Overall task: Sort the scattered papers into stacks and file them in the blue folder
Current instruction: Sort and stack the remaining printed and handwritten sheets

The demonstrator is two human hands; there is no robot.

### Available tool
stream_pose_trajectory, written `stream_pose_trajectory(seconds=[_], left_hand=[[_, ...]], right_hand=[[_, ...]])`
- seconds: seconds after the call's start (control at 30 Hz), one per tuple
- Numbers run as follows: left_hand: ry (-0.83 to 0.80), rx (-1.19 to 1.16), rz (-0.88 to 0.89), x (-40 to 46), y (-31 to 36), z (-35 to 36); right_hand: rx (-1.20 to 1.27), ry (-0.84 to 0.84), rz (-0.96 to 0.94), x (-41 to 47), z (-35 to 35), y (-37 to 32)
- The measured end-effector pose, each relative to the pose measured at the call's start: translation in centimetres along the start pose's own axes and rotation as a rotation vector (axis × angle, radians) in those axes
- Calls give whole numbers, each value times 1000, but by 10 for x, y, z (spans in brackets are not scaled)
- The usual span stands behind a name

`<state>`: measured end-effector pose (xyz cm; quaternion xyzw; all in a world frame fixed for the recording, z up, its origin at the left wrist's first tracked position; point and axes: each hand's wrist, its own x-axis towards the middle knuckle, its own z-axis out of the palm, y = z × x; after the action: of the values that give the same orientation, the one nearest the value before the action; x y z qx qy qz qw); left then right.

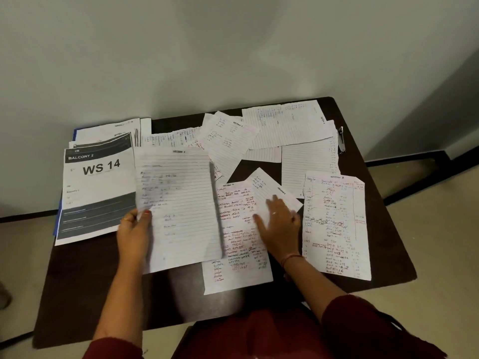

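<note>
So the left hand (133, 233) has its fingers pinching the lined sheet (178, 208) by its left edge, lifted a bit and blurry. Right hand (278, 224) lies flat, fingers spread wide, pressing on the small note (274, 190) over the red-inked page (236, 237). Blue folder (57, 216) sits at 9 o'clock, mostly buried under the WS 14 printout (97, 193), just its edge peeking out past the desk (85, 281) rim. Loose papers (282, 125) crowd 12 to 2 o'clock. Another written page (337, 224) at 3 o'clock lies close to the right edge. Bare desk shows at 6 to 7 o'clock.
</note>
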<state>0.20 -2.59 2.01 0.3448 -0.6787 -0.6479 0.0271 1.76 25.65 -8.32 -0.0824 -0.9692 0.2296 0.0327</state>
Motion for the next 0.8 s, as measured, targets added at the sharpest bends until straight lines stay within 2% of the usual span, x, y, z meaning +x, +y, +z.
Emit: stream_pose_trajectory(seconds=[0.07,0.17,0.37,0.53,0.8], left_hand=[[-38,-15,-65,-4,-13,15],[-148,57,-130,-10,-36,36],[-317,188,-258,-27,-70,56],[-296,245,-252,-25,-72,57],[-262,247,-239,-23,-74,52]], right_hand=[[-16,117,174,4,-6,13],[-16,173,345,6,-15,32],[-175,124,292,4,-14,39],[-279,135,197,4,-10,35],[-284,128,290,-5,-11,37]])
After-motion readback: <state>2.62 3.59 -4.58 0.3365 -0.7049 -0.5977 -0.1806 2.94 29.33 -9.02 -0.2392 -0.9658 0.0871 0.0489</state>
